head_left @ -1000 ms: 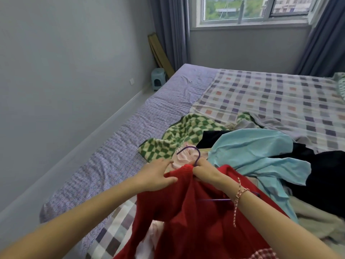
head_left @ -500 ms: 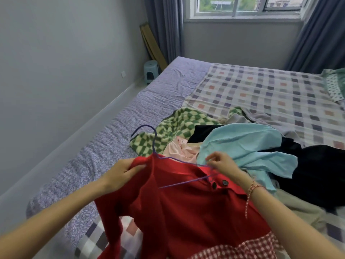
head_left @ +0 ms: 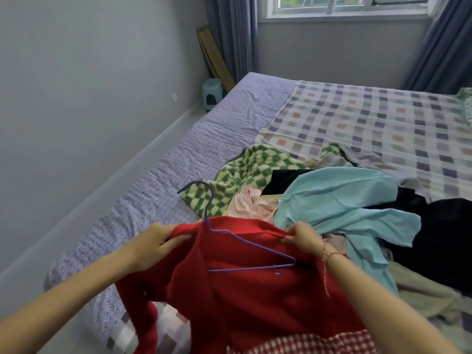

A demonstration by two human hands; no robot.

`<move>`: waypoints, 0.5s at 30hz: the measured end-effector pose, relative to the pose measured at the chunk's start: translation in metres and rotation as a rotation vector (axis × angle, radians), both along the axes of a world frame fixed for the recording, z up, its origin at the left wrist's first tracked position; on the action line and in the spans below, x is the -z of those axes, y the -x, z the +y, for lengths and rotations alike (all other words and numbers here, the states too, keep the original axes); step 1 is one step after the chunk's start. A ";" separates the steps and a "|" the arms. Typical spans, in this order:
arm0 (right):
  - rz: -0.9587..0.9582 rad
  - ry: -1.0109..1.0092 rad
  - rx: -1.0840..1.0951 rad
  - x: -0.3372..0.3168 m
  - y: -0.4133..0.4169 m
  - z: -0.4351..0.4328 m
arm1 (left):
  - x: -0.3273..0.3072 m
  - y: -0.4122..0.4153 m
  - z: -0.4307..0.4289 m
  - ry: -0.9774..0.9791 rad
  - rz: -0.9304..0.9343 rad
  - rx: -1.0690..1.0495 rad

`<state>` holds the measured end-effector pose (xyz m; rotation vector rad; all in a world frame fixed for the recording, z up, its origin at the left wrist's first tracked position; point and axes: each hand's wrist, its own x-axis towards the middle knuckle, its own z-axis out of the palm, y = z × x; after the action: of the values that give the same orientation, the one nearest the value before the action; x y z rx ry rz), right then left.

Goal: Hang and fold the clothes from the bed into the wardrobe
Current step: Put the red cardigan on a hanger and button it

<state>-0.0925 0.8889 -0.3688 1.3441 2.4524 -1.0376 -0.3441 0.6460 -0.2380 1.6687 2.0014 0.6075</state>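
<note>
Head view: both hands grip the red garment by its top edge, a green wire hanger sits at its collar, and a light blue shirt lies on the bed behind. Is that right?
One detail is wrong: the hanger is purple, not green, as the head view shows. The rest holds: the left hand and right hand grip the red garment by its top edge, and the light blue shirt lies on the bed behind.

Soft, even daylight enters from the window at the top, leaving the room moderately bright with only faint shadows and no glare. The wide lens bows the wall and the bed edge. The checked sheet looks slightly smeared and soft.
</note>
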 end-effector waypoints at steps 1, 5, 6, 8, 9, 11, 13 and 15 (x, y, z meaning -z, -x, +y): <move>0.010 0.033 0.020 -0.006 -0.004 0.007 | 0.001 0.002 0.002 0.003 0.021 -0.009; 0.267 0.318 0.166 -0.026 -0.023 0.019 | -0.009 -0.004 0.010 -0.040 0.036 -0.073; 0.308 0.305 0.181 -0.029 -0.029 0.020 | -0.010 -0.005 0.012 -0.036 0.034 -0.080; 0.339 0.221 0.193 -0.034 -0.036 0.022 | -0.010 -0.007 0.016 -0.025 0.039 -0.087; 0.328 0.152 0.189 -0.039 -0.039 0.023 | -0.009 -0.009 0.018 -0.029 0.030 -0.090; 0.317 0.017 0.189 -0.049 -0.042 0.027 | -0.008 -0.014 0.022 -0.037 0.021 -0.112; 0.360 -0.056 0.197 -0.061 -0.043 0.031 | -0.008 -0.021 0.026 -0.049 0.019 -0.119; 0.398 -0.092 0.187 -0.078 -0.039 0.032 | -0.005 -0.028 0.030 -0.066 0.020 -0.117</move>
<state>-0.0534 0.9214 -0.2908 1.5487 2.7211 -1.3673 -0.3164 0.6762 -0.2328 1.6094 2.1265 0.7072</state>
